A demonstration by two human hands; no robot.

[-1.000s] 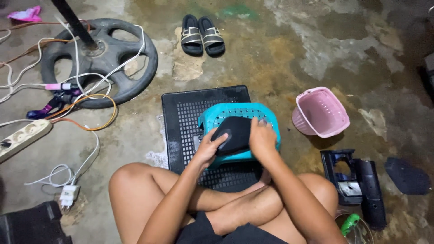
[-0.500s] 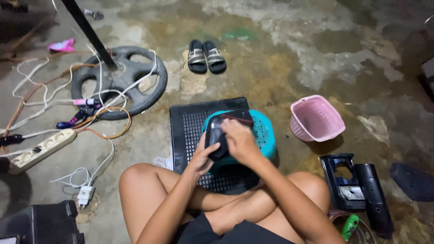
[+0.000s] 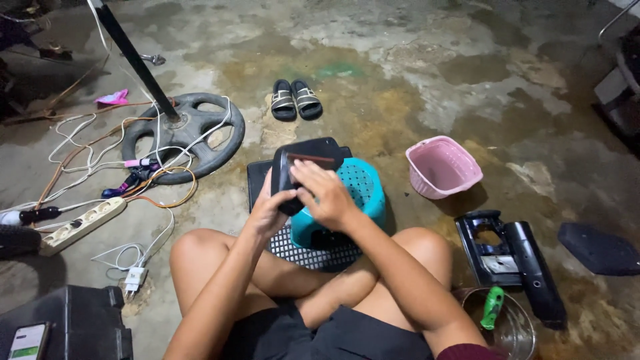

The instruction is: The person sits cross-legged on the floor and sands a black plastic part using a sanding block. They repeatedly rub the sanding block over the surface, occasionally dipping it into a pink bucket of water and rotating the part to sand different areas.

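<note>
Left hand [image 3: 272, 212] closed around the lower edge of a black plastic housing [image 3: 303, 163], gripping it. Right hand [image 3: 325, 193] laid flat across its face, fingers extended. Housing held above the teal basket [image 3: 363, 193], over the black grid tray [image 3: 303, 252].

The person wears dark, almost black shorts [image 3: 320, 337] and a short sleeve [image 3: 467, 351] of dark red at the right arm, while both forearms, the two hands, the knees and the lower legs are bare, without watch or ring.
</note>
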